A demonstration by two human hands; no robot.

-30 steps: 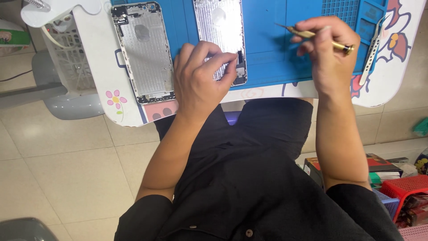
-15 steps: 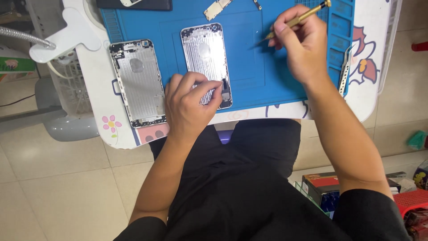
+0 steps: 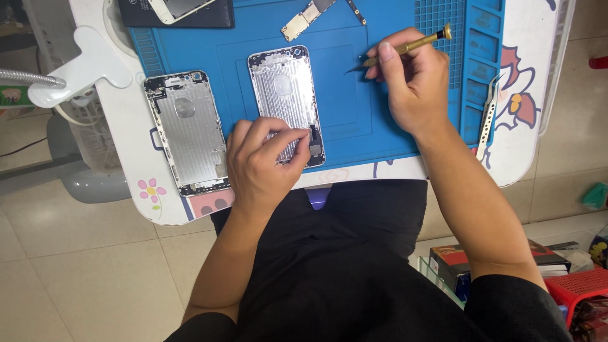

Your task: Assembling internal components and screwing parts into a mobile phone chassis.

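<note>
A bare silver phone housing [image 3: 284, 88] lies face up on the blue repair mat [image 3: 354, 107]. My left hand [image 3: 259, 161] rests on its lower end, fingertips pinched on a small part near the bottom edge. My right hand [image 3: 411, 82] hovers over the mat to the right of the housing and grips a brass-handled screwdriver [image 3: 405, 47], tip pointing left and down. A second silver housing [image 3: 188, 130] lies left of the mat on the white table.
A circuit board [image 3: 304, 18] and a dark phone part [image 3: 183, 12] lie at the mat's far edge. Tweezers [image 3: 487, 117] sit at the right. A white lamp clamp [image 3: 82, 66] stands at left. A red basket [image 3: 582, 297] and boxes sit on the floor.
The view has shifted so the table sits lower in frame. My right hand with the screwdriver has come down nearer the middle housing. My left hand stays on that housing's lower end.
</note>
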